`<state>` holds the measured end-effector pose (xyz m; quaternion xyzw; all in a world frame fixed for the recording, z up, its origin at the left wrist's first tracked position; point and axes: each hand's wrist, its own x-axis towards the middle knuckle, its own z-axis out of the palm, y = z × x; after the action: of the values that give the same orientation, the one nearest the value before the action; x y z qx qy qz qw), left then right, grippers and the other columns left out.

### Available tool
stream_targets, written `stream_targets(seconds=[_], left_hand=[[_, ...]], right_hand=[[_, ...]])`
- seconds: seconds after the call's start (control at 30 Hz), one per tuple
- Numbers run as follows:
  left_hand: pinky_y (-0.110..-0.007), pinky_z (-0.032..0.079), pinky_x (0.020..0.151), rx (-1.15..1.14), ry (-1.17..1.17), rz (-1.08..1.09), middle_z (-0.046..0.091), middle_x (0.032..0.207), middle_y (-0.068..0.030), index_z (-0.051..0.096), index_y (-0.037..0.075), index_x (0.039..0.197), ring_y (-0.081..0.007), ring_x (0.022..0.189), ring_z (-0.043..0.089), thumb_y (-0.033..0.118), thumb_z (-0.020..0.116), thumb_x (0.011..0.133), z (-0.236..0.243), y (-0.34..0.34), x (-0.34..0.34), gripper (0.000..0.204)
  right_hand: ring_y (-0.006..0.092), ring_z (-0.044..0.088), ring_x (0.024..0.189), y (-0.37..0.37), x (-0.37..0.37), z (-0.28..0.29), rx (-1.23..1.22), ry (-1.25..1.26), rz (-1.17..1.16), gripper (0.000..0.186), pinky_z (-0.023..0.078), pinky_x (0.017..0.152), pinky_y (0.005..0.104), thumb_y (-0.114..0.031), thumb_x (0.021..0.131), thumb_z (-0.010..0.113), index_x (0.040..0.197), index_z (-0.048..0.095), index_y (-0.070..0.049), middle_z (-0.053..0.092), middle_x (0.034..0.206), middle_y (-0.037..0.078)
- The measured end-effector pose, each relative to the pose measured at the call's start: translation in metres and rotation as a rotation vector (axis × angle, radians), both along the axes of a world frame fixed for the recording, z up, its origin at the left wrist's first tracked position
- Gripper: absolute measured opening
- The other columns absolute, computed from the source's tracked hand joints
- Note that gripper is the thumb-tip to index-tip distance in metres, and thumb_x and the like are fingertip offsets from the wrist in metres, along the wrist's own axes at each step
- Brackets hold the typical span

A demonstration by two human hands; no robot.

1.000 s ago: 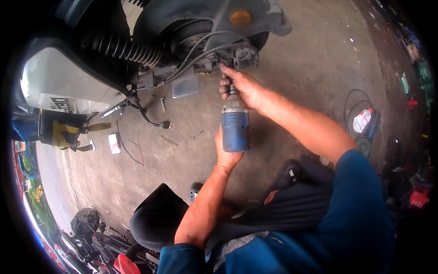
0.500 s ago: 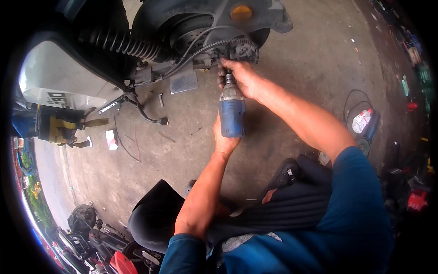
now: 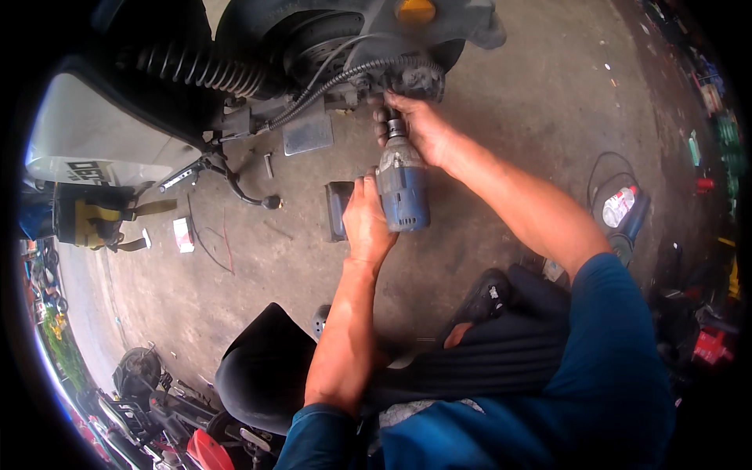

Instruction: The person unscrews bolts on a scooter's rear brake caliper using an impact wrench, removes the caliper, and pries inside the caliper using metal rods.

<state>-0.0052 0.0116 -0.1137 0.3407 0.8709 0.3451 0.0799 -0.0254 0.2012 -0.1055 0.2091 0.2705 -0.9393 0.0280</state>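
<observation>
My left hand (image 3: 366, 215) is closed on the handle of a blue-and-grey impact wrench (image 3: 406, 192), whose dark battery base (image 3: 337, 207) shows to the left. My right hand (image 3: 419, 129) is closed round the socket end (image 3: 395, 127) at the wrench's nose, its blackened fingertips up against the brake caliper area (image 3: 419, 82) beside the scooter's wheel (image 3: 294, 35). A ribbed black cable (image 3: 329, 82) runs just above my fingers. The exact point where the socket meets the scooter is hidden by my fingers.
A coil shock (image 3: 196, 70), white body panel (image 3: 102, 133), black-and-yellow bag (image 3: 94, 215) and metal plate (image 3: 308, 137) lie left. A white bottle (image 3: 619, 206) and cord (image 3: 591, 176) are right on the concrete floor (image 3: 533, 117). Parked motorbikes (image 3: 157, 415) stand lower left; clutter (image 3: 713, 337) lines the right edge.
The wrench and both hands have moved up toward the wheel. The wrench has rotated, so its battery base and the fingers of my left hand on the handle now show.
</observation>
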Motion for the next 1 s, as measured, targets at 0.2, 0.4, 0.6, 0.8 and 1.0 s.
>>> stream_targets(seconds=[0.2,0.4,0.6,0.8,1.0], left_hand=[[-0.044,0.048,0.076,-0.120,0.104,-0.013,0.056,0.101,-0.0195,0.044,0.000,0.125,-0.0384,0.090,0.058,0.002,0.067,0.067,0.003,-0.007,-0.008,0.062],[-0.043,0.048,0.073,0.128,-0.196,-0.006,0.057,0.094,-0.0190,0.049,0.000,0.115,-0.0390,0.086,0.058,0.008,0.065,0.072,-0.018,0.000,-0.007,0.047],[-0.043,0.047,0.073,0.199,-0.272,0.067,0.058,0.091,-0.0187,0.050,0.001,0.093,-0.0396,0.085,0.058,0.013,0.067,0.072,-0.024,0.013,0.003,0.030],[-0.036,0.049,0.069,0.006,0.010,0.017,0.062,0.087,-0.0142,0.053,0.003,0.100,-0.0268,0.079,0.061,0.014,0.067,0.076,-0.025,0.002,-0.010,0.030],[-0.042,0.047,0.071,0.135,-0.232,0.041,0.060,0.090,-0.0173,0.051,0.001,0.091,-0.0379,0.083,0.059,0.012,0.067,0.073,-0.017,0.006,-0.002,0.026]], right_hand=[[0.0179,0.057,0.068,-0.005,-0.002,-0.001,0.011,-0.004,0.005,0.033,0.052,0.062,0.0339,-0.033,0.096,0.047,0.112,0.053,-0.004,0.057,0.080,0.004],[0.0186,0.059,0.066,-0.013,-0.002,0.020,0.125,-0.080,-0.047,0.033,0.053,0.060,0.0355,-0.031,0.097,0.047,0.110,0.055,-0.002,0.058,0.078,0.006],[0.0189,0.060,0.065,-0.005,0.003,0.019,0.162,-0.094,-0.057,0.031,0.054,0.058,0.0356,-0.030,0.096,0.049,0.107,0.056,-0.001,0.058,0.076,0.007],[0.0188,0.060,0.064,-0.009,0.000,0.019,0.168,-0.114,-0.062,0.030,0.054,0.056,0.0358,-0.029,0.096,0.050,0.104,0.056,-0.001,0.058,0.076,0.007],[0.0194,0.060,0.064,-0.008,-0.004,0.019,0.226,-0.102,-0.128,0.031,0.054,0.057,0.0360,-0.029,0.097,0.047,0.104,0.056,0.000,0.058,0.075,0.007]])
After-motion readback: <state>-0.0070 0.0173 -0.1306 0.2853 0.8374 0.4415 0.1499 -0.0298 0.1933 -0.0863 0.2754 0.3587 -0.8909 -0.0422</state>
